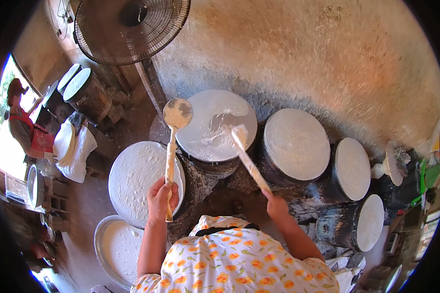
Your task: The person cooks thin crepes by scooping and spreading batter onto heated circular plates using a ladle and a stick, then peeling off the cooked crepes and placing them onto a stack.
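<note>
My left hand (162, 199) is closed around the handle of a long-handled ladle (178, 112), whose round, white-smeared head points up and away from me, above the near left drum. My right hand (277, 208) grips a white-coated paddle or scoop (251, 166) by its handle end. Its far end touches or hangs just over a drum top (201, 144) covered with a pale layer, which is torn and stringy around a darker patch. Beside it, the near left drum (143, 183) carries a lumpy white layer.
Several more white-topped drums (297, 144) curve along the wall to the right. A metal basin (119, 252) of white liquid stands at lower left. A large fan (132, 29) is at the top. Far left, a person in a red apron (40, 139) handles a pale round thing.
</note>
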A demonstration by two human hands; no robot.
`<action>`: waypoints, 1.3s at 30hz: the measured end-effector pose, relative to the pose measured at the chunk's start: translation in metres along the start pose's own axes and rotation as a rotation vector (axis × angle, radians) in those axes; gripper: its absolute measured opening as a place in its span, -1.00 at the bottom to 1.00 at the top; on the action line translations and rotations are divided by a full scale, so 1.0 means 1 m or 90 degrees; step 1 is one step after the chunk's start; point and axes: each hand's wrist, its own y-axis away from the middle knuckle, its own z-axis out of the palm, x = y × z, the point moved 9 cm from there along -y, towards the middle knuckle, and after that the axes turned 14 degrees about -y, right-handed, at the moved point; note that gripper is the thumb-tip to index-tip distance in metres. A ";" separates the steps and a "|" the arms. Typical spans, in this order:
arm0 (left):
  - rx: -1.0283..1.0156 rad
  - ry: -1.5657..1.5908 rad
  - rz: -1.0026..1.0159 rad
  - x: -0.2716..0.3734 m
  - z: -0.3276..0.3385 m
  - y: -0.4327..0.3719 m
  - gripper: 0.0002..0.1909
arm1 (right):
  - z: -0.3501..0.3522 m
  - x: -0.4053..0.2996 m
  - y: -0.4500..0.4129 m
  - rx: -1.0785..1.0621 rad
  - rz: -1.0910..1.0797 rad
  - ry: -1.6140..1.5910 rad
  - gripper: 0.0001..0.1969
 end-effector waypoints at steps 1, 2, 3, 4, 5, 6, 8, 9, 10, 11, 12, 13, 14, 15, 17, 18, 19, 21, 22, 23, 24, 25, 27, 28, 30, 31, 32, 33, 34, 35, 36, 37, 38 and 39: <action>0.000 -0.004 -0.002 0.000 0.003 -0.001 -0.80 | -0.012 0.000 -0.015 0.075 -0.057 -0.018 -0.46; 0.001 -0.010 -0.001 -0.001 0.007 -0.004 -0.80 | -0.015 0.000 -0.034 0.075 -0.054 -0.021 -0.46; 0.003 -0.016 0.002 0.000 0.011 -0.007 -0.80 | -0.021 -0.003 -0.056 0.101 -0.042 -0.059 -0.45; 0.005 -0.018 0.002 0.001 0.014 -0.008 -0.80 | -0.024 -0.005 -0.069 0.125 -0.034 -0.097 -0.45; 0.009 -0.015 -0.007 0.001 0.018 -0.008 -0.79 | -0.020 -0.006 -0.070 0.124 -0.036 -0.098 -0.45; 0.017 -0.009 -0.014 0.001 0.019 -0.008 -0.79 | -0.016 -0.014 -0.069 0.131 -0.092 -0.136 -0.45; 0.034 -0.005 -0.003 0.000 0.015 -0.005 -0.79 | -0.001 -0.015 -0.054 0.095 -0.144 -0.150 -0.47; 0.041 0.001 0.005 0.000 0.013 -0.003 -0.79 | 0.001 -0.007 -0.046 0.092 -0.151 -0.151 -0.47; 0.046 -0.007 0.009 -0.002 0.010 0.000 -0.78 | 0.004 0.006 -0.043 0.081 -0.114 -0.116 -0.48; 0.055 -0.006 0.013 -0.003 0.007 0.001 -0.78 | 0.007 0.016 -0.046 0.069 -0.079 -0.082 -0.48; 0.061 -0.011 0.013 -0.004 0.006 0.005 -0.78 | -0.010 0.006 -0.058 0.105 -0.097 -0.127 -0.47; 0.065 -0.017 0.014 -0.004 0.006 0.007 -0.78 | -0.024 -0.005 -0.077 0.119 -0.095 -0.176 -0.48; 0.066 -0.020 0.015 -0.003 0.008 0.010 -0.78 | -0.039 -0.018 -0.098 0.203 -0.170 -0.248 -0.49; 0.064 -0.003 0.010 -0.003 0.011 0.011 -0.80 | -0.038 -0.014 -0.125 0.209 -0.126 -0.236 -0.52; 0.068 0.009 0.006 -0.002 0.013 0.016 -0.82 | -0.039 -0.023 -0.164 0.172 -0.061 -0.291 -0.53; 0.075 0.022 0.001 -0.002 0.013 0.017 -0.82 | -0.038 -0.032 -0.175 0.163 -0.071 -0.318 -0.52; 0.082 0.035 -0.005 -0.002 0.011 0.019 -0.82 | -0.038 -0.040 -0.180 0.155 -0.081 -0.344 -0.52; 0.085 0.032 0.002 -0.003 0.001 0.024 -0.83 | -0.039 -0.044 -0.162 0.141 -0.105 -0.393 -0.50; 0.112 0.040 0.008 -0.002 -0.004 0.030 -0.84 | -0.044 -0.035 -0.151 0.166 -0.081 -0.390 -0.49; 0.138 0.047 0.014 -0.001 -0.009 0.033 -0.84 | -0.051 -0.028 -0.144 0.191 -0.057 -0.385 -0.48; 0.137 0.041 0.006 -0.004 -0.012 0.033 -0.85 | -0.051 -0.016 -0.141 0.145 0.045 -0.361 -0.43; 0.133 0.041 0.004 -0.005 -0.011 0.033 -0.85 | -0.046 -0.015 -0.138 0.147 0.048 -0.359 -0.43; 0.098 0.055 0.006 -0.003 -0.004 0.028 -0.86 | -0.030 -0.031 -0.137 0.145 -0.024 -0.335 -0.39; 0.083 0.050 0.004 -0.006 -0.003 0.026 -0.86 | -0.025 -0.051 -0.138 0.079 -0.037 -0.319 -0.37; 0.073 0.054 0.002 -0.002 0.001 0.023 -0.86 | -0.019 -0.059 -0.138 -0.041 0.060 -0.271 -0.36; 0.066 0.058 0.000 0.000 0.002 0.023 -0.86 | -0.021 -0.061 -0.138 -0.048 0.039 -0.257 -0.36; 0.062 0.059 0.001 0.002 0.003 0.023 -0.86 | -0.034 -0.056 -0.135 0.069 -0.063 -0.287 -0.35; 0.080 0.043 0.007 0.006 0.002 0.023 -0.82 | -0.047 -0.045 -0.128 0.188 -0.165 -0.311 -0.35; 0.100 0.028 0.013 0.008 0.000 0.024 -0.78 | -0.045 -0.021 -0.126 0.190 -0.083 -0.295 -0.34; 0.096 0.031 0.012 0.008 0.001 0.023 -0.78 | -0.038 -0.003 -0.127 0.160 -0.026 -0.257 -0.33; 0.075 0.027 0.012 0.008 0.002 0.023 -0.79 | -0.035 -0.009 -0.120 0.162 -0.054 -0.263 -0.33; 0.054 0.024 0.013 0.009 0.004 0.022 -0.79 | -0.031 -0.019 -0.114 0.165 -0.082 -0.269 -0.32; 0.049 0.025 0.012 0.006 0.004 0.020 -0.79 | -0.017 -0.024 -0.111 0.155 -0.096 -0.295 -0.33; 0.037 0.035 0.004 -0.001 0.004 0.017 -0.83 | -0.012 -0.042 -0.106 0.161 -0.125 -0.309 -0.34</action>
